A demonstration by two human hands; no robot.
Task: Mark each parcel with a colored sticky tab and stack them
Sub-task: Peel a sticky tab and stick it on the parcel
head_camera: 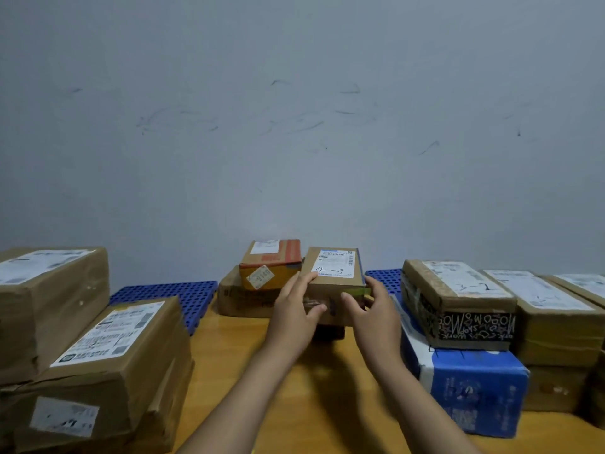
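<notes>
A small brown parcel [337, 276] with a white label marked "4-3" is held just above the wooden table [294, 388], in the middle of the view. My left hand [294, 309] grips its left side, fingers on the top edge and thumb on the front face. My right hand [373, 309] holds its right front corner, where a green-yellow sticky tab [360, 291] shows on the edge. Behind it to the left a small orange-taped parcel [271, 263] sits on a flat brown box [242, 299].
Large brown parcels [108, 348] are piled at the left. At the right, a box with black patterned tape [458, 303] lies on a blue-and-white parcel [471, 385], with more brown boxes [556, 316] beyond. Blue perforated mats [183, 293] lie against the grey wall.
</notes>
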